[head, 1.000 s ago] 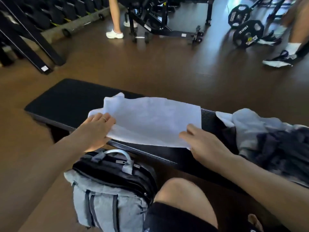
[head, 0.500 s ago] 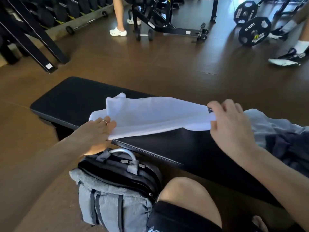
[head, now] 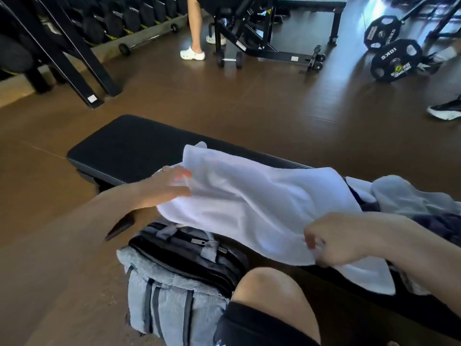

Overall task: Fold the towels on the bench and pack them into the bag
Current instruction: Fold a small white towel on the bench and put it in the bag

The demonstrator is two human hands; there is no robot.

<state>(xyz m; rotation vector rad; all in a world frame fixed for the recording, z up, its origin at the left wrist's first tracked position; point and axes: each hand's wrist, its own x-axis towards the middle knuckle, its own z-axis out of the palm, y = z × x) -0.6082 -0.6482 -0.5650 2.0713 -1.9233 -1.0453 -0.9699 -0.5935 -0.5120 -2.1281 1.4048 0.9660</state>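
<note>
A white towel (head: 254, 203) lies spread over the black padded bench (head: 129, 148), bulging up in the middle. My left hand (head: 164, 186) pinches its left edge. My right hand (head: 339, 240) is closed on the towel's near right corner, pulled toward me off the bench's front edge. A grey and black bag (head: 179, 275) stands on the floor below the bench, between my left arm and my knee, its top zipped shut as far as I can see. More towels (head: 409, 198), pale and dark, are heaped on the bench at the right.
The brown floor stretches beyond the bench. A dumbbell rack (head: 82, 33) stands at the back left, a weight machine (head: 262, 33) and weight plates (head: 396, 61) at the back right. Another person's legs in white clogs (head: 193, 54) stand behind; a dark shoe (head: 446, 111) shows at the right.
My right hand has swung from the towel's far right end back toward me, dragging the near corner down over the bench edge. The left hand has lifted and now grips the left edge.
</note>
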